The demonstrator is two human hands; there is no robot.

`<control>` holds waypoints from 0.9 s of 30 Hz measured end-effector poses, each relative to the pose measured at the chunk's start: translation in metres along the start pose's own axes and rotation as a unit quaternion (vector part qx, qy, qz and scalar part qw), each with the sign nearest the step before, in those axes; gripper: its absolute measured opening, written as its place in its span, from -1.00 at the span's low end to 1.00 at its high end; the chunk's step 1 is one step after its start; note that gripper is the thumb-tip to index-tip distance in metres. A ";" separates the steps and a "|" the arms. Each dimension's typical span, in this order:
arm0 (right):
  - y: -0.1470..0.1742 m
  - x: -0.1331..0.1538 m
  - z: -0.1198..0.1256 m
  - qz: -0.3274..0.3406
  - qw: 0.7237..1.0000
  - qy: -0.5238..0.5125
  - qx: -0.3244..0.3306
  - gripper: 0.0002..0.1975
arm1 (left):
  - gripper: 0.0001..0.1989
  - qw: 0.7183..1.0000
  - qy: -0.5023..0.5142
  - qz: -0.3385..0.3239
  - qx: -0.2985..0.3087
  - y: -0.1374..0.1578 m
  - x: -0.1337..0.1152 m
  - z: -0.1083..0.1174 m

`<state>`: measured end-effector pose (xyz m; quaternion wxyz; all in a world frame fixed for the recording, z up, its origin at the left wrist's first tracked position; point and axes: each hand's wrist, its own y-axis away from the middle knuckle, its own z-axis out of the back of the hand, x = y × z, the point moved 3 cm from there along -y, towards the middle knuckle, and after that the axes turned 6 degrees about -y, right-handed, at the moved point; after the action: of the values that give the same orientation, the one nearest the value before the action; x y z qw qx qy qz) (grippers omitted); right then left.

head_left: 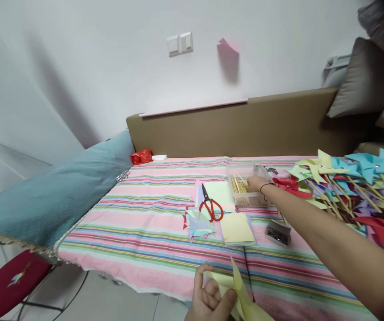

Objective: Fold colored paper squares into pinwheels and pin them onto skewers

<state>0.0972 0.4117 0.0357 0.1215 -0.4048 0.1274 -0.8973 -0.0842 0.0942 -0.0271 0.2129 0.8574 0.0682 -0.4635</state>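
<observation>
In the head view, my left hand (pixel 208 299) pinches a folded yellow paper pinwheel (pixel 245 301) near the bottom edge, its thumb pressed on the paper. My right hand (pixel 256 183) reaches into a clear plastic box (pixel 258 201) of thin wooden sticks (pixel 238 185). Its fingertips are hidden there, so I cannot tell what they grip. Left of the box, red-handled scissors (pixel 212 211) rest on pale paper sheets. Nearer to me lie a stack of yellow paper squares (pixel 236 228) and some cut paper pieces (pixel 198 224). A small box of metal pins (pixel 278 232) stands below my right forearm.
Finished paper pinwheels (pixel 362 178) on sticks are piled at the right. Everything lies on a striped cloth (pixel 138 223) over a sofa with a brown backrest (pixel 238 125). A blue-covered armrest (pixel 61 191) bounds the left; a red bag (pixel 141 157) sits at the back.
</observation>
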 end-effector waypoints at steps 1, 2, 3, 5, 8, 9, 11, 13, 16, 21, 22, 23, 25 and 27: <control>-0.002 0.006 0.008 -0.005 1.000 0.004 0.018 -0.69 | -0.33 1.000 -0.001 -0.009 0.005 0.000 -0.001 0.000; -0.003 0.013 0.017 -0.010 0.999 0.010 0.036 -0.70 | -0.33 1.000 0.003 -0.019 0.006 -0.001 -0.002 0.001; -0.004 0.021 0.027 -0.012 0.999 0.015 0.050 -0.72 | -0.32 1.000 0.009 -0.028 0.005 -0.001 -0.003 0.001; 0.004 0.040 0.051 -0.002 0.998 0.011 0.062 -0.79 | -0.30 0.999 0.019 -0.047 0.002 0.001 -0.007 0.000; 0.048 0.071 0.087 0.029 0.997 -0.025 0.069 -0.77 | -0.29 0.998 0.025 -0.062 0.006 0.010 -0.017 -0.007; 0.073 0.080 0.096 0.039 0.996 -0.040 0.076 -0.76 | -0.28 0.998 0.030 -0.062 0.010 0.015 -0.020 -0.010; 0.132 0.094 0.111 0.048 0.993 -0.070 0.078 -0.72 | -0.24 0.997 0.046 -0.050 0.026 0.029 -0.025 -0.020; 0.196 0.103 0.120 0.036 0.984 -0.159 0.066 -0.71 | -0.24 0.996 0.058 -0.024 0.055 0.045 -0.026 -0.032; 0.282 0.108 0.122 -0.022 0.973 -0.226 0.039 -0.62 | -0.23 0.992 0.074 0.002 0.102 0.072 -0.021 -0.052; 0.370 0.122 0.116 -0.057 0.964 -0.261 0.010 -0.71 | -0.31 0.978 0.099 -0.008 0.182 0.115 -0.015 -0.076; 0.380 0.125 0.118 -0.054 0.963 -0.264 0.001 -0.73 | -0.32 0.977 0.101 -0.015 0.185 0.122 -0.017 -0.077; 0.389 0.128 0.121 -0.051 0.964 -0.263 -0.004 -0.74 | -0.34 0.977 0.101 -0.023 0.184 0.129 -0.018 -0.079; 0.402 0.133 0.128 -0.047 0.967 -0.251 -0.011 -0.77 | -0.40 0.975 0.102 -0.039 0.192 0.141 -0.021 -0.080; 0.412 0.136 0.137 -0.041 0.972 -0.229 -0.029 -0.79 | -0.44 0.972 0.101 -0.054 0.205 0.151 -0.023 -0.080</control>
<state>0.1607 -0.0359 0.0829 0.0986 -0.6075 0.1060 -0.7811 0.0111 -0.0056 0.0761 -0.0008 0.9203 0.0390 -0.3892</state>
